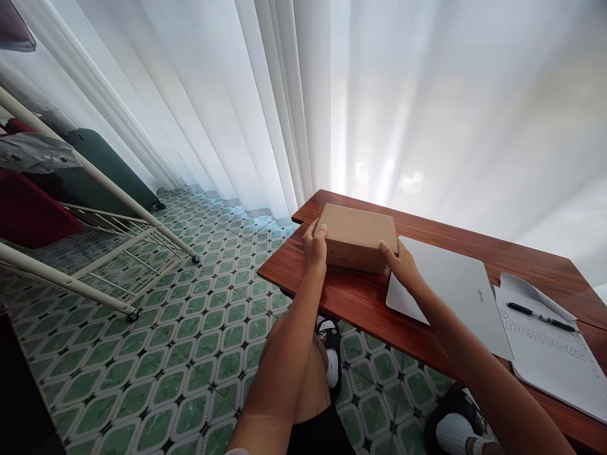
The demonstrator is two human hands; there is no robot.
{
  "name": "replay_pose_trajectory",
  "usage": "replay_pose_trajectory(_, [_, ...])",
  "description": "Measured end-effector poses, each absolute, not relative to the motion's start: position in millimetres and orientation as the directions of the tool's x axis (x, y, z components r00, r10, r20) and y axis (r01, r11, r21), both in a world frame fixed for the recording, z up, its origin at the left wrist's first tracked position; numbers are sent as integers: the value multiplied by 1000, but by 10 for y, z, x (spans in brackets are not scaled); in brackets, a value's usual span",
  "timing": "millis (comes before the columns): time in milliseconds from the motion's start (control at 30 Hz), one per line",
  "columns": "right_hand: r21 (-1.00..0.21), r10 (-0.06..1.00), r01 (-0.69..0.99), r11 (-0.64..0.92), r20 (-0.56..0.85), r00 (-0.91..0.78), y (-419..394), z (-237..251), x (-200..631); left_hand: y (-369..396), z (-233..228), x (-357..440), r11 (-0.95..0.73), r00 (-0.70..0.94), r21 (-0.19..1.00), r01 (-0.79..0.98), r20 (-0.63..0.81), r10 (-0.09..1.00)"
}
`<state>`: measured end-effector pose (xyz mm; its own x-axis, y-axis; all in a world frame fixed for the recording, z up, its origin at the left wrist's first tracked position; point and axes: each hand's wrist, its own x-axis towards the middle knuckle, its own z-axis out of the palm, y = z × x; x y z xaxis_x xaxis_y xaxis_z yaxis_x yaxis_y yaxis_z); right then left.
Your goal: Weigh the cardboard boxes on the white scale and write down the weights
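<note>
A closed brown cardboard box (pixel 358 227) is at the left end of the dark red wooden table (pixel 351 291). My left hand (pixel 315 245) grips its left end, thumb on the near top edge and the other fingers hidden along the side. At the right end, my right hand (pixel 399 262) holds the box with its thumb against the near upper corner. Whether the box rests on the wood or is slightly raised, I cannot tell. Just right of it lies a flat, closed silver laptop (pixel 446 287), partly covered by my right forearm.
An open notebook (pixel 554 347) with a black pen (pixel 543 316) on it lies right of the laptop. White curtains (pixel 227 101) hang behind the table. A wheeled metal rack (pixel 128 246) and a dark green suitcase (pixel 111 170) stand on the tiled floor (pixel 213 309) at left.
</note>
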<state>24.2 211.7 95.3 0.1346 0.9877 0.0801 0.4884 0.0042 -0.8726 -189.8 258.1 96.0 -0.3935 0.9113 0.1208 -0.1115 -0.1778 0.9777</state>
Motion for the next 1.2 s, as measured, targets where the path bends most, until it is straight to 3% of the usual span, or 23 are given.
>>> replay_pose_trajectory(633, [-822,989,569,15,97,114,2126,919,186,2582,861,-1997,-119,-372,978,-171,48,927])
replay_pose_trajectory(1000, [-816,999,578,-21,3,41,2141,904,247,2557,878,-2033,-70,-383,978,-197,-11,924])
replay_pose_trajectory(1200, [-785,999,619,12,32,21,2062,926,615,2590,905,-2042,-172,-444,978,-117,104,890])
